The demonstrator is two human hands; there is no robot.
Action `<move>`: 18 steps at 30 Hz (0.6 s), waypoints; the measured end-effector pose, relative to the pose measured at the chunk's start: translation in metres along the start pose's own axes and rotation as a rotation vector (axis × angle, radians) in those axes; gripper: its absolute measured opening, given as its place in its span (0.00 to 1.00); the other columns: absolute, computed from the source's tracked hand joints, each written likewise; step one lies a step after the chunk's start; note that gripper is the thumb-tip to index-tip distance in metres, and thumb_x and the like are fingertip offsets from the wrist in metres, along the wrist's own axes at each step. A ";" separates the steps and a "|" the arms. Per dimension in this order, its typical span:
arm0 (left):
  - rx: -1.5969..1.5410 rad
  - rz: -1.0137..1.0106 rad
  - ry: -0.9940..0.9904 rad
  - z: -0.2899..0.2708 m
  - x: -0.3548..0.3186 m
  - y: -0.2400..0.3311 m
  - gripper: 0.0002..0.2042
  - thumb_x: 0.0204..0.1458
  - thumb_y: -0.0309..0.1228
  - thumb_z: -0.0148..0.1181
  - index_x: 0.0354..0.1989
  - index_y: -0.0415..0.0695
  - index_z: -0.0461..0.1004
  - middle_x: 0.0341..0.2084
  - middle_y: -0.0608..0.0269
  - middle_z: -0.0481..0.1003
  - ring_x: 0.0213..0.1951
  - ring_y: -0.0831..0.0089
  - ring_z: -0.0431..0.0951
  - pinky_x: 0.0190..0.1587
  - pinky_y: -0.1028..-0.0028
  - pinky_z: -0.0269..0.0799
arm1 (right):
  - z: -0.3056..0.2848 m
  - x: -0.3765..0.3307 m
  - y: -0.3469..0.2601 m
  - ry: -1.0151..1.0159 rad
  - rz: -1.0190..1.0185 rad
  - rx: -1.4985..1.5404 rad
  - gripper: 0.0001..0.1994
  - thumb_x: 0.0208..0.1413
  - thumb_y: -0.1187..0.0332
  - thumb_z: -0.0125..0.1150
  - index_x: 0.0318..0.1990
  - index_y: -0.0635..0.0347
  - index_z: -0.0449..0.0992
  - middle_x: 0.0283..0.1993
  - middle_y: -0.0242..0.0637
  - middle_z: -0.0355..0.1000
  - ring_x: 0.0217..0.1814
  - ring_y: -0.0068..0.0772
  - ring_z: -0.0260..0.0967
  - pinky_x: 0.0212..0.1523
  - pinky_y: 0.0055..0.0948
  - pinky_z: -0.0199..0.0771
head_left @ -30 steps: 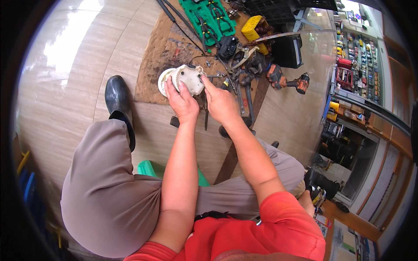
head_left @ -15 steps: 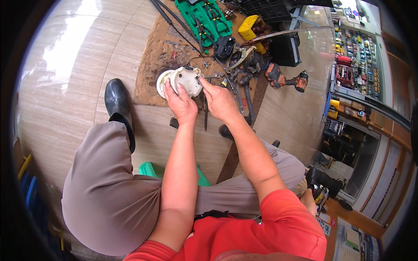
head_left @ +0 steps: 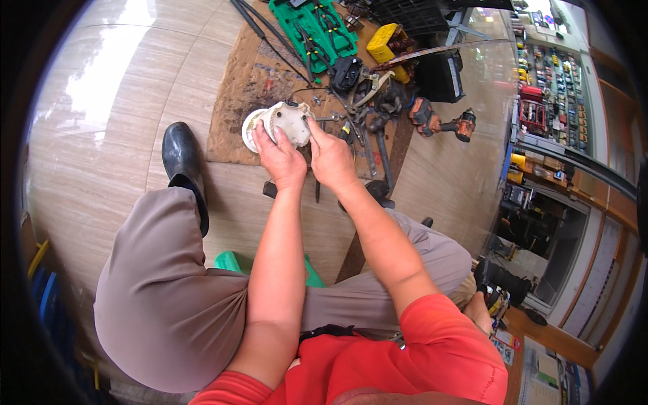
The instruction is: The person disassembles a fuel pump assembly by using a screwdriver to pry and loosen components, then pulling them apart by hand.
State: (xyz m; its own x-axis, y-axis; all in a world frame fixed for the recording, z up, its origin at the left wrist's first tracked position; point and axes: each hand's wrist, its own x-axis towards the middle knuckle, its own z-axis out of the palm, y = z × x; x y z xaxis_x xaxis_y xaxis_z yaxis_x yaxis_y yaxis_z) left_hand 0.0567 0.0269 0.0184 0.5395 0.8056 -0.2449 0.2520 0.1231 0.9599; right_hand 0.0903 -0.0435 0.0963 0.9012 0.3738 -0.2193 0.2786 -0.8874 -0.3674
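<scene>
Hands meet over one object: a cream-white round plastic housing (head_left: 282,123), ribbed at its rim, which we find held above the near edge of a stained brown mat (head_left: 237,108). The left hand (head_left: 280,158) grips the housing from below and from the person's side, fingers wrapped on its lower wall. The right hand (head_left: 331,160) is pressed against the housing's right side, thumb and fingertips closed on its edge; whether a small tool sits in that hand we cannot tell. The two hands lie side by side, nearly touching.

We take the mat as reference. On its far edge lies a green tool tray (head_left: 316,27) holding pliers. Just right of the mat we note a heap of dark tools, a yellow case (head_left: 383,44) and a black box (head_left: 439,75). Further right of the mat, on the bare floor, lies an orange-and-black cordless drill (head_left: 442,120). Left of the mat and nearer the person stands a black shoe (head_left: 178,156) under a grey-brown trouser leg (head_left: 169,297). The person is seated on something green (head_left: 233,262) and wears a red shirt (head_left: 418,358).
</scene>
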 end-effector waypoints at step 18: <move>0.091 0.043 0.060 0.002 -0.004 -0.004 0.22 0.65 0.33 0.45 0.62 0.30 0.61 0.59 0.33 0.64 0.61 0.40 0.64 0.63 0.56 0.59 | -0.015 0.002 -0.001 -0.054 -0.022 0.069 0.18 0.61 0.69 0.54 0.59 0.56 0.72 0.38 0.58 0.75 0.41 0.59 0.74 0.41 0.49 0.73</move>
State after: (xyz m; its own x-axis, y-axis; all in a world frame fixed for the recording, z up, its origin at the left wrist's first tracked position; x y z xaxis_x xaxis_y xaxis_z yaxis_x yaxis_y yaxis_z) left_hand 0.0553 0.0223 0.0156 0.5032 0.8424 -0.1930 0.3030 0.0372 0.9523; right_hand 0.0968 -0.0459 0.1097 0.8754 0.4087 -0.2581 0.2729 -0.8586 -0.4339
